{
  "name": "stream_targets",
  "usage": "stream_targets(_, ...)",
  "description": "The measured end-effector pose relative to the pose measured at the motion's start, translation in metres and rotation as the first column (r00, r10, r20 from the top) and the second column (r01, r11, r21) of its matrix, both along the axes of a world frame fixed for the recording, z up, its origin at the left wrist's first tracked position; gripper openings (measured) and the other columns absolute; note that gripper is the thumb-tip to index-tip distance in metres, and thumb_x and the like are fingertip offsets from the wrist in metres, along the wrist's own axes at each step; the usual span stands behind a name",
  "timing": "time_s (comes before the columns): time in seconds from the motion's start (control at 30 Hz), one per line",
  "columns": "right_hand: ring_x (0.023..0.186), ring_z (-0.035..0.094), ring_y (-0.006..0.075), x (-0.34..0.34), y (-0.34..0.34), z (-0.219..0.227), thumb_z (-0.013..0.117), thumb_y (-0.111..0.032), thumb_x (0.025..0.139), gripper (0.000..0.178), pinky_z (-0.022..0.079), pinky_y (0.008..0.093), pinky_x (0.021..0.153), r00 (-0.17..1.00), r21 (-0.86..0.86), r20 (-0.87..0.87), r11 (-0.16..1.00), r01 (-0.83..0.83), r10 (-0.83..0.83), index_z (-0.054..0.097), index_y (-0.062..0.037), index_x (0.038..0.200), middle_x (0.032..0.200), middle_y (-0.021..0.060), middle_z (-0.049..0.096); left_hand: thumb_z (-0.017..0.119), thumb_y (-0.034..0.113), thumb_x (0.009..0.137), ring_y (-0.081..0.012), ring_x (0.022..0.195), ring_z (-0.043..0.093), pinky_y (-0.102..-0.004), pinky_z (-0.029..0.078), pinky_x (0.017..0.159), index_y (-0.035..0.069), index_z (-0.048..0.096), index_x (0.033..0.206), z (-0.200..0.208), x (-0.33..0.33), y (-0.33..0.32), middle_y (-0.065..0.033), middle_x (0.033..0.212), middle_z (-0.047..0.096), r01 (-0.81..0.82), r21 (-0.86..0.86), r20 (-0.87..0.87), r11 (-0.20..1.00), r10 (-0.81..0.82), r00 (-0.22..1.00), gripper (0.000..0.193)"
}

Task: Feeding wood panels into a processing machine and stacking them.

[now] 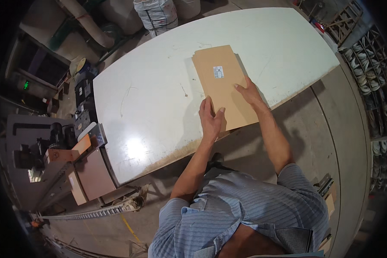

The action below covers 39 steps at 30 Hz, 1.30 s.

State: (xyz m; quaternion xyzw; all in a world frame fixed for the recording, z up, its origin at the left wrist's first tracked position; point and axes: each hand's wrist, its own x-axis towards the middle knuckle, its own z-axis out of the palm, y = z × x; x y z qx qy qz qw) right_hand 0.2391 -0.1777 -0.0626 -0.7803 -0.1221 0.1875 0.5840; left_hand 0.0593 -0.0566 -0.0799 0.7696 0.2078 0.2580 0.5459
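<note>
A flat stack of brown cardboard [230, 101] lies on the white tabletop [155, 94], its near end at the table's front edge. Its top piece bears a small white printed label [218, 72]. My left hand [211, 120] grips the stack's left edge near the front, thumb on top and fingers along the side. Farther up on the opposite edge, my right hand [250, 93] holds it with the thumb across the top. The undersides of both hands' fingers are partly hidden by the cardboard.
To the table's left stands a machine with a brown panel [93, 176] and black parts. A white woven sack [157, 15] is beyond the far edge. Wire racks [367, 64] filled with pale items line the right side. A slatted track [90, 212] runs low at left.
</note>
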Motion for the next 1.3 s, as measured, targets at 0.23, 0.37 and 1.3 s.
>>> stream_targets(0.23,0.126,0.052,0.0349,0.022,-0.031,-0.058,0.068,-0.031,0.093,0.061,0.039,0.0449,0.111,0.878,-0.184,0.475,0.969,0.163,-0.057,0.046,-0.0011,0.142,0.134,0.0231,0.056,0.072,0.022,0.091,-0.0270,0.123,0.054,-0.0388,0.049,0.095,-0.002,0.035,0.149,-0.013,-0.079,0.042,-0.0181,0.141,0.047,-0.166,-0.094,-0.013,0.982,0.166,0.986,0.074)
stream_targets(0.37,0.122,0.055,0.0232,-0.067,-0.007,0.026,0.059,-0.014,0.101,0.052,0.044,0.0372,0.106,0.914,0.160,0.383,0.984,0.078,-0.135,0.040,0.0009,0.146,0.137,0.0175,0.054,0.072,0.019,0.090,-0.0271,0.118,0.055,-0.0386,0.046,0.098,0.001,0.041,0.145,-0.026,-0.191,0.120,-0.0162,0.137,0.049,-0.478,0.036,-0.021,0.877,0.479,0.877,0.066)
stream_targets(1.3,0.092,0.058,0.0150,-0.434,0.360,-0.039,0.059,-0.023,0.099,0.057,0.050,0.0283,0.076,0.531,0.336,-0.240,0.583,-0.740,0.813,0.038,0.0031,0.145,0.107,0.0092,0.062,0.076,0.043,0.076,-0.0407,0.125,0.041,-0.0521,0.028,0.109,-0.002,0.045,0.134,0.018,-0.441,0.273,-0.0240,0.133,0.045,-0.749,0.476,-0.286,0.460,0.887,0.363,0.080)
